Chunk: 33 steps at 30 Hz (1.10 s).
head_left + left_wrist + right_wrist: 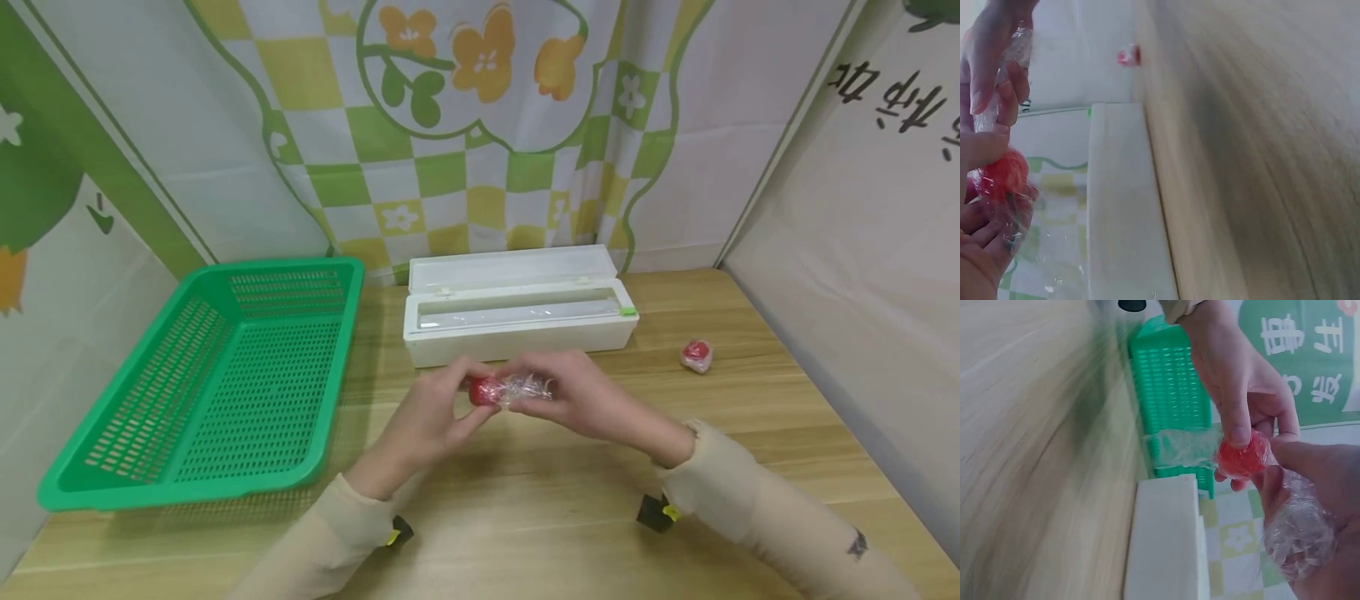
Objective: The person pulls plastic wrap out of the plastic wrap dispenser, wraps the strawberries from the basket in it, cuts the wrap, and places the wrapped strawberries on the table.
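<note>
Over the middle of the table, my left hand [423, 421] pinches a small red round thing [485, 391] between thumb and fingers. Clear cling film [1300, 537] is wrapped about it, bunched on one side, with a loose flap [1182, 448] trailing from the other. My right hand [581, 393] grips the bunched, twisted part of the film close beside the red thing. Just behind both hands stands a white cling film box [525, 342] with its lid up and a roll [517, 315] inside.
A green plastic basket [326, 417] with perforated sides stands at the left of the table [540, 533]. Another red thing wrapped in film [697, 356] lies to the right of the white box. A patterned curtain [450, 167] hangs behind the table.
</note>
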Tool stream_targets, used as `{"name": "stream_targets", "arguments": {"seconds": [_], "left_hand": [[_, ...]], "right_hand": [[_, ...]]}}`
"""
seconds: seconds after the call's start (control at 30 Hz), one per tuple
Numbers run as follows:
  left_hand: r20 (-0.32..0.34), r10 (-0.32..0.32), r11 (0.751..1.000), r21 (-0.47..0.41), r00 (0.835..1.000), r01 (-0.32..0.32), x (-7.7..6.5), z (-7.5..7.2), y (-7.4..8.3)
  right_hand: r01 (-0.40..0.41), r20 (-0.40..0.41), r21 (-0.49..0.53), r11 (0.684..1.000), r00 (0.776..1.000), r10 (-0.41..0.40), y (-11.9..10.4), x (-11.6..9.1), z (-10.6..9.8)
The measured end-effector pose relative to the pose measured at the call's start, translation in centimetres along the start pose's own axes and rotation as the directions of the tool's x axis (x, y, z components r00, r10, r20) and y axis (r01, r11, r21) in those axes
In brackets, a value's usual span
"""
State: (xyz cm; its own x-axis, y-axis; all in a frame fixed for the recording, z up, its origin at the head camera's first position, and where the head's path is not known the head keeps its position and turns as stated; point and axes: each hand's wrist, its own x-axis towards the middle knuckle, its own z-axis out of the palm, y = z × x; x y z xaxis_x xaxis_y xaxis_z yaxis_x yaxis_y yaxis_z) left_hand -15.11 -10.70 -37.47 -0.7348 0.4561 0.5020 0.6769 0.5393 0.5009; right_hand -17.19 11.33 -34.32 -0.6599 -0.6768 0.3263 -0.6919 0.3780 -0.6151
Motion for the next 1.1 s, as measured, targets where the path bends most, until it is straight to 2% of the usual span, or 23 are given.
{"name": "stream_targets", "arguments": {"seconds": [0.23,0.33,0.4,0.47,0.57,0.7,0.87,0.93,1.0,1.1], "left_hand": [[-0.066,0.0,0.982,-0.189,0.998,-0.012,-0.5,-0.7,0.3],[-0.086,-0.026,0.96,-0.279,0.996,0.001,-0.5,-0.9,0.5],[-0.089,-0.048,0.937,-0.348,0.995,0.015,-0.5,-1.0,0.6],[-0.082,-0.068,0.906,-0.423,0.994,0.027,-0.5,-1.1,0.7],[-0.065,-0.088,0.853,-0.521,0.994,0.041,-0.5,-1.3,1.0],[-0.047,-0.103,0.79,-0.611,0.994,0.053,-0.3,-1.5,1.5],[-0.009,-0.15,0.701,-0.707,0.989,0.1,-0.4,-1.9,1.8],[0.011,-0.175,0.658,-0.743,0.985,0.125,-0.5,-2.0,1.9],[0.041,-0.206,0.611,-0.775,0.978,0.161,-0.6,-2.1,2.1],[0.072,-0.22,0.56,-0.807,0.973,0.186,-0.5,-2.1,2.2]], "right_hand": [[0.042,-0.054,0.063,0.997,0.998,-0.039,-0.8,-0.3,-0.8],[0.061,-0.058,0.064,0.996,0.997,-0.058,-1.1,-0.4,-1.1],[0.083,-0.068,0.061,0.995,0.995,-0.078,-1.3,-0.4,-1.2],[0.109,-0.097,0.057,0.992,0.99,-0.104,-1.5,-0.4,-1.2],[0.149,-0.182,0.061,0.987,0.974,-0.136,-1.7,-0.4,-1.1],[0.185,-0.264,0.081,0.979,0.952,-0.158,-2.1,-0.5,-1.2],[0.217,-0.221,0.162,0.963,0.959,-0.179,-2.6,-0.4,-1.7],[0.228,-0.196,0.184,0.956,0.962,-0.192,-2.7,-0.4,-1.8],[0.232,-0.183,0.197,0.953,0.963,-0.197,-2.9,-0.4,-1.9],[0.234,-0.19,0.199,0.952,0.962,-0.197,-3.1,-0.4,-2.0]]}}
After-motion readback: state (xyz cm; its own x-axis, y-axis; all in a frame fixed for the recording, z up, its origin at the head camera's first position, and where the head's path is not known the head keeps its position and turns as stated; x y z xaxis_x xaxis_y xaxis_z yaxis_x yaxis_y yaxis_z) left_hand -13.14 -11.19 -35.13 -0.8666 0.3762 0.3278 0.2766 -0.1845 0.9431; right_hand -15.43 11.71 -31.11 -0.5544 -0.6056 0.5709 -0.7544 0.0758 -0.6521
